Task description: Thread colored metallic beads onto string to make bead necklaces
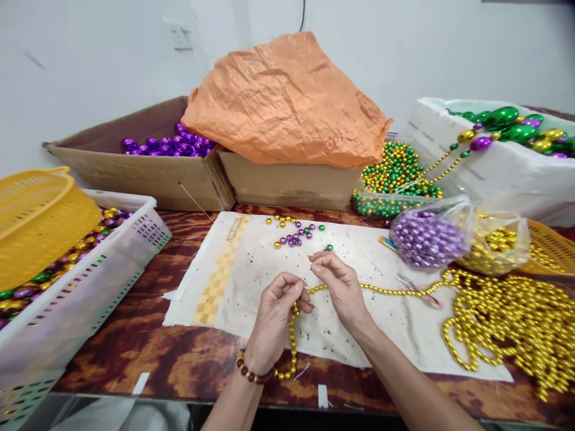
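Observation:
My left hand (278, 311) is closed on a strand of small gold beads (293, 342), pinching it between thumb and fingers. One end hangs below the hand, and the rest runs right, behind my right hand, to a large pile of gold bead strands (516, 326). My right hand (338, 284) is raised beside the left, its thumb and forefinger pinched together; whatever lies between them is too fine to make out. Beyond the hands, loose purple beads (294, 240), gold beads (282, 220) and green beads (321, 227) lie on a white cloth (251, 287).
Scissors (422, 292) lie under the strand. At right are a bag of purple beads (429, 239) and a bag of gold beads (494, 251). A white crate (90, 269) with a yellow basket (45, 221) stands left. Cardboard boxes (287, 182) and an orange sack (287, 102) stand behind.

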{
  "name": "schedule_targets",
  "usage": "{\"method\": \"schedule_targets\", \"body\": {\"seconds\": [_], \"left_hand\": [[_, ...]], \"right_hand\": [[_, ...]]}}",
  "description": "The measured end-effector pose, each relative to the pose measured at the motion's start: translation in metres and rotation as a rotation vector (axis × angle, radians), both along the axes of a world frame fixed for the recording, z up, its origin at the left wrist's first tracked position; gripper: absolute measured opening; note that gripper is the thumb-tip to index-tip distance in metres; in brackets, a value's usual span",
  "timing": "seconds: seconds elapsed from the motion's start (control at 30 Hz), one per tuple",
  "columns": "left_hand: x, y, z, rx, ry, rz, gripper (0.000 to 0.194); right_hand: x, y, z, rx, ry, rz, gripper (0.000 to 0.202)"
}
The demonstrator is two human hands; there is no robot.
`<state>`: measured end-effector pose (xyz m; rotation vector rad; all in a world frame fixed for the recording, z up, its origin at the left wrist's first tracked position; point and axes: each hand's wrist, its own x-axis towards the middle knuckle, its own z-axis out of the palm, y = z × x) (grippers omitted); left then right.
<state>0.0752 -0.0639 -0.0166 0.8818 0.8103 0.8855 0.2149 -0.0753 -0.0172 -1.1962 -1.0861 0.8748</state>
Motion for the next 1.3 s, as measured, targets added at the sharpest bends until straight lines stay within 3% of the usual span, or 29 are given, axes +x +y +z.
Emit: {"method": "schedule_targets", "body": {"seconds": [0.2, 0.33, 0.4, 0.47, 0.57, 0.63, 0.73, 0.9, 1.03, 1.17, 1.3], "left_hand": [[-0.004, 0.004, -0.004, -0.009, 0.068, -0.071, 0.016], [-0.008, 0.010, -0.008, -0.018, 0.085, -0.095, 0.017], [-0.007, 0.013, -0.008, 0.009, 0.123, -0.135, 0.019], [-0.005, 0.015, -0.007, 0.048, 0.157, -0.175, 0.020], [-0.004, 0.018, -0.004, 0.086, 0.210, -0.218, 0.020], [-0.006, 0.020, -0.002, 0.117, 0.249, -0.261, 0.020], [-0.011, 0.025, 0.002, 0.210, 0.284, -0.319, 0.018], [-0.013, 0.029, 0.004, 0.269, 0.267, -0.349, 0.018], [-0.002, 0.022, -0.003, 0.208, 0.199, -0.204, 0.018], [0.009, 0.013, -0.015, 0.115, 0.150, -0.013, 0.016], [0.011, 0.007, -0.020, 0.101, 0.188, 0.064, 0.019]], "right_hand": [[0.017, -0.002, -0.007, -0.064, -0.025, 0.027, 0.011], [0.041, -0.012, 0.013, -0.115, -0.204, -0.046, 0.018], [0.046, -0.017, 0.025, -0.065, -0.399, 0.034, 0.020], [0.044, -0.018, 0.032, 0.002, -0.660, 0.204, 0.022], [0.037, -0.015, 0.030, 0.005, -1.000, 0.361, 0.024], [0.036, -0.013, 0.024, -0.035, -1.057, 0.399, 0.027], [0.042, -0.012, 0.016, -0.121, -0.807, 0.413, 0.023], [0.045, -0.017, 0.004, -0.392, 0.171, 0.437, 0.017], [0.025, -0.021, -0.011, -0.370, 0.708, 0.271, 0.014], [0.003, -0.019, -0.023, -0.285, 0.817, 0.169, 0.011], [-0.008, -0.014, -0.025, -0.199, 0.511, 0.102, 0.016]]}}
